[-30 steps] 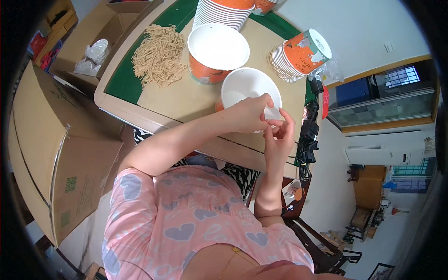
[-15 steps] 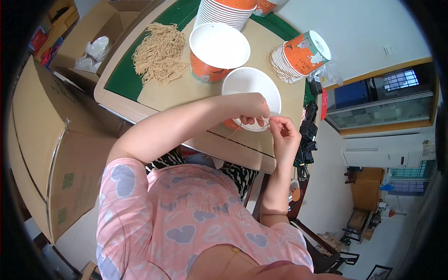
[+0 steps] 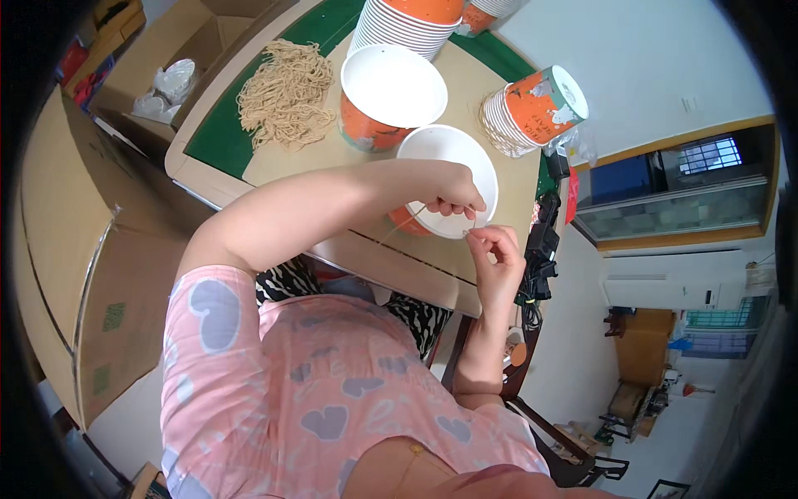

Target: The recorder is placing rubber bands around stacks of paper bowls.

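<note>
— Both hands meet at the near rim of the white paper bowl [image 3: 449, 179]; the left hand [image 3: 453, 193] is curled over that rim, fingertips pinched on something thin and pale; the right hand [image 3: 497, 258] sits just beside it, thumb and forefinger pinched too.

— What do they hold?

— A fine pale strand [image 3: 407, 223] seems to run from the left fingers toward the near table edge; too thin to tell more; whether the right hand grips the same strand, I cannot tell.

— And the bowl?

— Upright on the tan table top [image 3: 374, 249], near its near right corner; just behind it stands a second bowl [image 3: 391, 96], white inside, orange printed outside, the two touching or nearly so.

— Farther out?

— Left of those bowls lies a loose heap of pale dry noodles [image 3: 287, 96], partly on the green mat [image 3: 224, 137]; far off, an upright stack of orange bowls [image 3: 407, 25]; to the right, a stack lying on its side [image 3: 532, 108], its round white base with an orange patterned wall facing out. Left of the table, open brown cardboard boxes [image 3: 66, 216], one flap with small green square marks; another holds crumpled clear plastic [image 3: 162, 87].
</note>
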A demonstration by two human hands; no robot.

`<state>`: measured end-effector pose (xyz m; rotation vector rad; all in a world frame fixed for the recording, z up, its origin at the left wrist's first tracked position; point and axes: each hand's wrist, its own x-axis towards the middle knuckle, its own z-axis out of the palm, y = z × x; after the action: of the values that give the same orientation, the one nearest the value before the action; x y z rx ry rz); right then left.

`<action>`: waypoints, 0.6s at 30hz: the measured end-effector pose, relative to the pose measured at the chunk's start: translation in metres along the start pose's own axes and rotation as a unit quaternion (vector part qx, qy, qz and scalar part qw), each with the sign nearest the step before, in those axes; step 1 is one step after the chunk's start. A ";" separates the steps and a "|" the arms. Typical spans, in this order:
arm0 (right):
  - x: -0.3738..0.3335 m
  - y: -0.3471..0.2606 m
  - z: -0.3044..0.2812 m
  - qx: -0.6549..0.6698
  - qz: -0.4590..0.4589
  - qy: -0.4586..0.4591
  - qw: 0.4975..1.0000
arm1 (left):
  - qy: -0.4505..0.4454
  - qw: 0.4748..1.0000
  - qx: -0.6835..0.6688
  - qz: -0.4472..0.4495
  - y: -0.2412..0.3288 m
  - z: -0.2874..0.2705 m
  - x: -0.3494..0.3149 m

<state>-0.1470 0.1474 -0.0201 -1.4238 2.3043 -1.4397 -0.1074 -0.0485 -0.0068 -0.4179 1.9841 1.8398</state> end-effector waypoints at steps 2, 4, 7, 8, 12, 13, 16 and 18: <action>-0.005 0.005 0.004 0.003 0.009 0.001 1.000 | -0.013 0.999 -0.043 -0.002 0.002 0.000 -0.001; -0.008 0.007 0.008 0.007 0.028 0.020 0.999 | -0.021 0.999 -0.040 -0.025 0.003 0.001 -0.002; -0.004 0.008 0.009 0.008 0.015 0.049 0.999 | -0.046 0.998 -0.023 -0.033 0.002 0.001 -0.003; -0.002 0.007 0.010 0.006 0.013 0.068 0.998 | -0.048 0.998 -0.023 -0.033 0.003 0.002 -0.004; 0.009 0.009 0.013 0.031 -0.011 0.078 0.996 | -0.078 0.996 -0.012 -0.037 0.005 0.005 -0.005; 0.009 0.007 0.015 0.032 -0.012 0.077 0.996 | -0.093 0.995 -0.022 -0.036 0.004 0.004 -0.004; 0.007 -0.005 0.022 -0.008 -0.039 0.084 0.996 | -0.100 0.992 -0.061 -0.046 -0.001 0.002 0.003; 0.004 -0.010 0.025 -0.013 -0.080 0.069 0.994 | -0.104 0.992 -0.060 -0.049 -0.004 -0.001 0.006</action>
<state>-0.1306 0.1262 -0.0254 -1.5986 2.3441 -1.6040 -0.1108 -0.0493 -0.0136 -0.3365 1.6925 1.8662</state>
